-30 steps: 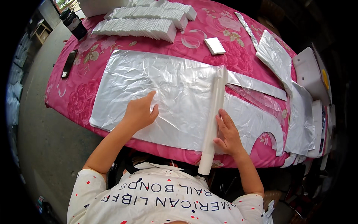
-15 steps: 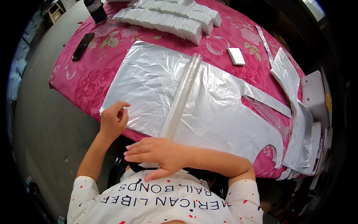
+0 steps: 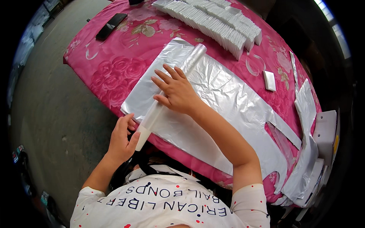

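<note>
A stack of thin silvery-white plastic bags point(image 3: 216, 110) with cut-out handles lies across the table. Over its left part lies a long translucent roll point(image 3: 152, 114), slanting, its near end sticking out past the table edge. My right hand point(image 3: 175, 91) rests on the roll's upper middle, fingers spread and nothing gripped. Beside the near end is my left hand point(image 3: 123, 137), its fingers loosely bent and its thumb apart, at or touching the roll's side. Whether the thumb presses on the roll is hard to tell.
The table has a pink floral cloth point(image 3: 118, 74). Rows of folded white packets point(image 3: 213, 22) stand at the back, with one small white packet point(image 3: 269, 81) apart. A black phone point(image 3: 111, 26) lies far left. Silvery sheet strips point(image 3: 306, 110) and a white box point(image 3: 325, 127) sit at the right.
The roll has moved left over the bag stack, covering more of its left part. My right hand has gone from near my body onto the roll, and its fingers have spread. The view has shifted.
</note>
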`<act>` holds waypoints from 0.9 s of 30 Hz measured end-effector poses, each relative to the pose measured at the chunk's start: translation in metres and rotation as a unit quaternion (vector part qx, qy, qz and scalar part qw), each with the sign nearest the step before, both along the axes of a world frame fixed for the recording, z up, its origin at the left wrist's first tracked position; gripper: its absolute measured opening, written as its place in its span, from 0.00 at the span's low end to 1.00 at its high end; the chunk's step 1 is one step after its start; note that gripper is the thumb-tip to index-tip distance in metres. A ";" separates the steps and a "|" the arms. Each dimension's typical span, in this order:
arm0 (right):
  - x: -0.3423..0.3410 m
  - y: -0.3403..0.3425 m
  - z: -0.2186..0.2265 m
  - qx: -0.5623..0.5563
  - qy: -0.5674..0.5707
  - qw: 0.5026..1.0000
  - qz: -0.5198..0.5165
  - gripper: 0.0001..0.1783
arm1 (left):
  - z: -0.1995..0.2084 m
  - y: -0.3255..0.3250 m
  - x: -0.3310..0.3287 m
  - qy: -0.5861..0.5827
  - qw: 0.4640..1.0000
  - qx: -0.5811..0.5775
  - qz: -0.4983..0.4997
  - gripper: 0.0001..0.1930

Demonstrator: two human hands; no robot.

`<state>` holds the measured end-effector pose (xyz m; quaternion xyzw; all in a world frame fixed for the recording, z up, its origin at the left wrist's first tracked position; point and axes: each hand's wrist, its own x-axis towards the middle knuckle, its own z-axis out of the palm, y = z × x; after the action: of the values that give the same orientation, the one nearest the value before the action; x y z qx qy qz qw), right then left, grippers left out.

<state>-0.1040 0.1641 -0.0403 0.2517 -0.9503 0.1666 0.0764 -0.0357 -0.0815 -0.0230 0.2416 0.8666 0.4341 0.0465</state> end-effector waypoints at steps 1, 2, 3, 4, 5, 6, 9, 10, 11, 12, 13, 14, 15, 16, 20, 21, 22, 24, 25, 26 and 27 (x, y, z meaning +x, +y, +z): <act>-0.014 -0.017 -0.003 -0.018 0.002 0.999 -0.040 0.33 | -0.002 -0.001 0.000 0.043 0.998 -0.053 -0.006 0.31; -0.026 -0.034 -0.005 -0.035 0.005 0.996 -0.080 0.33 | -0.002 0.001 0.001 0.076 0.991 -0.107 0.014 0.34; -0.036 -0.050 -0.008 -0.051 0.006 0.992 -0.119 0.34 | -0.002 0.006 0.001 0.108 0.980 -0.162 0.034 0.37; -0.043 -0.064 -0.011 -0.083 0.035 0.980 -0.179 0.34 | -0.002 0.008 0.000 0.141 0.965 -0.215 0.051 0.40; -0.048 -0.077 -0.013 -0.114 0.064 0.963 -0.236 0.35 | -0.003 0.007 -0.003 0.087 0.969 -0.219 0.071 0.42; -0.050 -0.083 -0.015 -0.145 0.092 0.940 -0.293 0.36 | -0.004 0.004 -0.008 0.034 0.970 -0.222 0.089 0.44; -0.045 -0.090 -0.017 -0.277 0.103 0.894 -0.336 0.43 | 0.000 -0.001 -0.014 -0.097 0.978 -0.159 0.096 0.46; -0.041 -0.090 -0.018 -0.343 0.104 0.866 -0.349 0.43 | 0.004 -0.001 -0.011 -0.140 0.980 -0.112 0.081 0.46; -0.036 -0.086 -0.020 -0.406 0.104 0.833 -0.361 0.42 | 0.007 -0.001 -0.008 -0.182 0.979 -0.065 0.064 0.46; -0.030 -0.081 -0.022 -0.468 0.106 0.794 -0.373 0.41 | 0.007 0.002 -0.004 -0.284 0.957 0.040 0.049 0.44; -0.020 -0.073 -0.011 -0.603 0.001 0.735 -0.310 0.40 | 0.007 0.005 0.001 -0.379 0.913 0.147 0.036 0.43; -0.008 -0.061 0.011 -0.717 -0.103 0.648 -0.234 0.39 | 0.007 0.008 0.005 -0.452 0.864 0.220 -0.029 0.44; 0.002 -0.046 0.027 -0.805 -0.199 0.537 -0.153 0.38 | 0.007 0.013 0.009 -0.518 0.799 0.288 -0.099 0.45; 0.010 -0.031 0.033 -0.850 -0.241 0.456 -0.106 0.36 | 0.011 0.022 0.011 -0.578 0.720 0.348 -0.160 0.46; 0.039 0.005 0.064 -0.858 -0.188 0.467 -0.102 0.36 | 0.012 0.055 0.014 -0.639 0.595 0.419 -0.249 0.45; 0.047 0.014 0.068 -0.843 -0.178 0.488 -0.136 0.35 | 0.011 0.061 0.012 -0.619 0.646 0.374 -0.245 0.43; 0.057 0.021 0.073 -0.824 -0.166 0.511 -0.180 0.33 | 0.010 0.069 0.012 -0.597 0.692 0.328 -0.241 0.41; 0.073 0.027 0.071 -0.795 -0.127 0.546 -0.231 0.28 | 0.008 0.085 0.017 -0.458 0.839 0.224 -0.190 0.36; 0.080 0.028 0.063 -0.787 -0.094 0.561 -0.239 0.27 | 0.009 0.095 0.019 -0.377 0.896 0.168 -0.165 0.34; 0.087 0.030 0.055 -0.778 -0.061 0.575 -0.247 0.25 | 0.015 0.104 0.020 -0.331 0.919 0.124 -0.176 0.30; 0.093 0.031 0.052 -0.779 -0.054 0.569 -0.257 0.24 | 0.014 0.111 0.024 -0.304 0.930 0.112 -0.174 0.30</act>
<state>-0.0106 0.1954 0.0116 -0.1691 -0.4800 0.8291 0.2314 -0.0117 0.0296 -0.0089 0.2481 0.7013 0.5659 0.3554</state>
